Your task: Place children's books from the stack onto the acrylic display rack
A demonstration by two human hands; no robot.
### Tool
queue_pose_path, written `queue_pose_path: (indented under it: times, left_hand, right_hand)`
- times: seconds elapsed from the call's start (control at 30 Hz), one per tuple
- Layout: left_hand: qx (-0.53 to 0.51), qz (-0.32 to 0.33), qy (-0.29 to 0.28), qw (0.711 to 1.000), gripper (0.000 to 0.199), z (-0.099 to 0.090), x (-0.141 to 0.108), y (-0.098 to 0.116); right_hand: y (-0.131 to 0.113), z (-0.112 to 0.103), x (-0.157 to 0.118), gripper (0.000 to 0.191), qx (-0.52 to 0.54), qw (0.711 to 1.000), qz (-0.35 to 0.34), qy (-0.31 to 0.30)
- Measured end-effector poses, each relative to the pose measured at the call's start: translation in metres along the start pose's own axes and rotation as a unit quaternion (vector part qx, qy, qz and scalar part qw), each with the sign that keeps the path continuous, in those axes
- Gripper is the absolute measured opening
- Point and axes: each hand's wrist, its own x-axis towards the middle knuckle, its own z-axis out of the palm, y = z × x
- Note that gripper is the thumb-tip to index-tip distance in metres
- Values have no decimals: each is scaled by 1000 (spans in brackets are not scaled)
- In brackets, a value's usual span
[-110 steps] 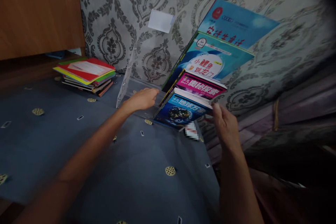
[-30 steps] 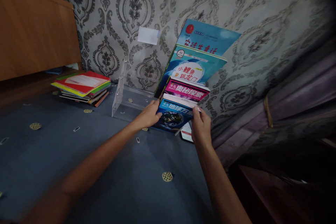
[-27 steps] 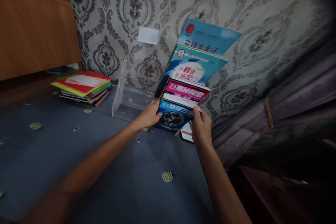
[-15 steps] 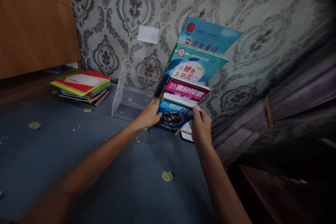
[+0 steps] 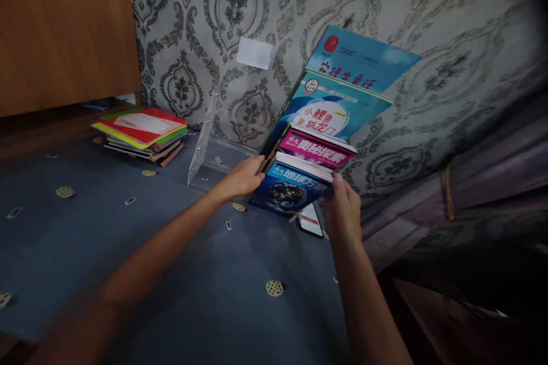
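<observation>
on the dark blue patterned cover [image 5: 171, 274], a clear stepped rack [image 5: 200, 154] was seen at the far edge, set close to the wall. four books were seen standing one behind another at its right end, tilted back: the earth-cover book [image 5: 286, 193] in front, then the magenta-topped book [image 5: 319, 148], the teal book [image 5: 327, 113] and, highest, the light blue book [image 5: 368, 60].

the left hand [image 5: 245, 177] was placed at the left edge of the front two books, fingers half curled; a closed hold could not be confirmed. by the right hand [image 5: 345, 208] the upper right corner of the earth-cover book was touched with the thumb, the other fingers being mostly hidden (so pinching could not be told from pressing).

a phone [image 5: 311, 221], screen lit, was noted by the cover's right edge, beside the right hand. a pile of books [image 5: 148, 128], red on top, was noted towards the far left corner, near the wooden cabinet [image 5: 64, 34]. a white card [image 5: 256, 53] was seen above the rack's left part.
</observation>
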Motion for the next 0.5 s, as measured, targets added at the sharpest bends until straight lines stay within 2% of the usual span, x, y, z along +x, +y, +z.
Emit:
queue_pose_path:
  times: [0.1,0.2,0.4,0.5]
  left_hand:
    - [-6,19,27,999,61,1,0,3]
    - [-9,52,36,998,64,6,-1,6]
    - [-38,51,32,997,65,10,-1,10]
    - [-46,55,30,997,65,9,-1,12]
  right_hand:
    - [-4,4,0,46,19,1000,8,19]
    - [-4,6,-1,49,14,1000,15,8]
    - [5,2,-1,53,-14,1000,-16,-17]
    - [12,-1,1,54,-30,999,-24,-6]
